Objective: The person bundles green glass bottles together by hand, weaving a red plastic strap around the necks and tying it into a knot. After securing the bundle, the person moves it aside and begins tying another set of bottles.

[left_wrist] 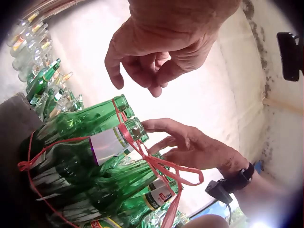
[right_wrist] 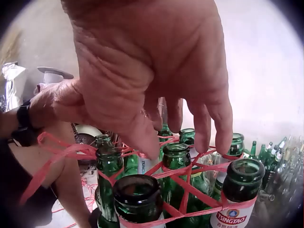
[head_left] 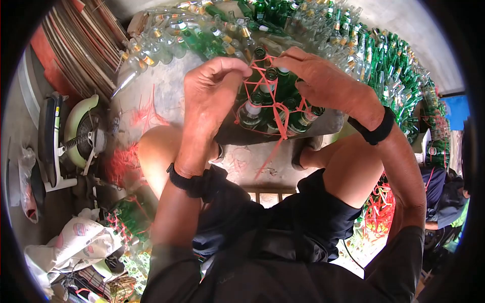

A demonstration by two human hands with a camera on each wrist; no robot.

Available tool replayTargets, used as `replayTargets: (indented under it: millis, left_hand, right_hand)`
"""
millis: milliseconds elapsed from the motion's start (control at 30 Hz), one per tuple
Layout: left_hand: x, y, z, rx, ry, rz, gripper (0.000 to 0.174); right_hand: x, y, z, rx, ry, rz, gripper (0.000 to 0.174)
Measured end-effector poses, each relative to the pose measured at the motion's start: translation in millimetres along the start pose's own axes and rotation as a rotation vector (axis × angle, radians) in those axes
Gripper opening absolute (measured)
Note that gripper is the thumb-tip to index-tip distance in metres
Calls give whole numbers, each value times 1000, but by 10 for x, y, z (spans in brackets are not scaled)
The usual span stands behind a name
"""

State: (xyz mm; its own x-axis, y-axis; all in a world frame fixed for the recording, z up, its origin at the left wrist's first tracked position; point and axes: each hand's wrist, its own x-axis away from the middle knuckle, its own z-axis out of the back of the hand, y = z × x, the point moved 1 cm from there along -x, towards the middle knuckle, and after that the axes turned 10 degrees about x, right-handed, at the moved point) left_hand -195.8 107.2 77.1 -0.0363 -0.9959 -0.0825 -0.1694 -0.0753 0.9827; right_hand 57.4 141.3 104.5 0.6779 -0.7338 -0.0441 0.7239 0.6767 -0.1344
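Standing on a grey slab (head_left: 328, 123), a bundle (head_left: 268, 106) of green bottles — necks up, white labels, laced in red string (left_wrist: 159, 164). Right hand (head_left: 323, 81), fingers straight, touches the tops; left hand (head_left: 212, 96) curls at the string — grip unclear.

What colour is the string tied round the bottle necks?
Red; the string shows best in the right wrist view.
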Motion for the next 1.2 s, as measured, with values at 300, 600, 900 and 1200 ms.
replayTargets:
  millis: [300,600,900,1200]
  left_hand:
    - [10,-13,32,24,-29,-33,21]
    - [35,5,47,29,-32,17,22]
    - [43,-36,83,7,-69,-30,23]
    - [36,-57,68,-18,-114,-10,22]
  right_hand:
    - [3,-20,-10,-11,-24,-180,55]
    - [-122,-290,-27,107,-136,-382,70]
    - [-178,-307,-112,166,-201,-384,85]
    - [-210,-290,-346,-17,-79,-505,92]
